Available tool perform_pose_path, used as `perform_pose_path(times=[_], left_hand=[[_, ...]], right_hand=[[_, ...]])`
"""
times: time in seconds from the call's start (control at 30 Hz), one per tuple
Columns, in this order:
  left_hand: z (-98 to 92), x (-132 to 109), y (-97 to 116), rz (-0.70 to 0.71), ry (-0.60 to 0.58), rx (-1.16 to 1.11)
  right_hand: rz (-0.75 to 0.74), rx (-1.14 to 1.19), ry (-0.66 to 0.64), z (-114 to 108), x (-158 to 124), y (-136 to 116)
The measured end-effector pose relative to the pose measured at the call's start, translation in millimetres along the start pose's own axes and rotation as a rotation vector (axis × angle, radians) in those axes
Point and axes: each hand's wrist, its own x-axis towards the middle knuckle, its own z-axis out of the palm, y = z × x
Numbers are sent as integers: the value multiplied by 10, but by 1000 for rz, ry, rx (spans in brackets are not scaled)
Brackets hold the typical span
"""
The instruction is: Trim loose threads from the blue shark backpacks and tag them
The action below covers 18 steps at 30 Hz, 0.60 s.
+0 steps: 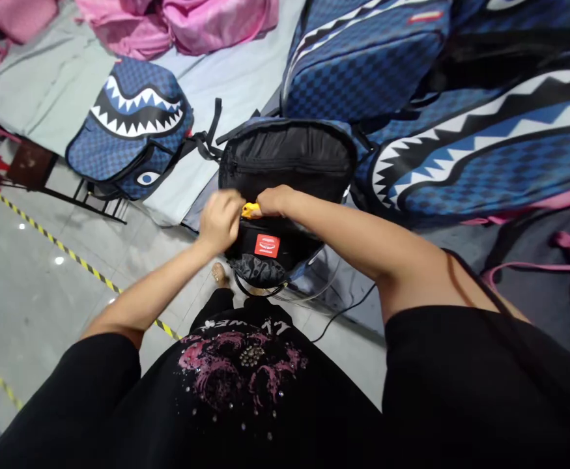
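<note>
An unzipped backpack [289, 144] with a black lining lies in front of me, its front flap folded back. A red label [267, 245] shows on its inside. My right hand [273, 200] is over the opening, closed around a small yellow tool [250, 210] that looks like thread snips, mostly hidden by the fingers. Just left of the tool, my left hand [220, 220] is raised at the bag's left edge, slightly blurred. Its fingers are curled together; what they hold, if anything, I cannot make out.
A blue checkered backpack [133, 124] with a shark mouth lies to the left on the cloth-covered table [35, 98]. Larger blue backpacks [499, 143] crowd the right side. Pink bags [216, 26] are at the back. Yellow-black tape [64, 247] marks the floor.
</note>
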Motion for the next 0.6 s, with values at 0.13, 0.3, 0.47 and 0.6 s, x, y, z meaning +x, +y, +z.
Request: perform_pose_path(times=[0.13,0.3,0.47,0.6], left_hand=[[315,-1018,443,-39,-670,46],[475,-1171,500,-242,-831,118],[578,-829,510,-219,-853,117],[667,-736,491,-181,-976,106]], right_hand=[[49,8,-119,-22,32,5],[46,35,-157,-96,3,75],[4,53,-185,-80,20,164],[-14,75,-217,-34,62,248]])
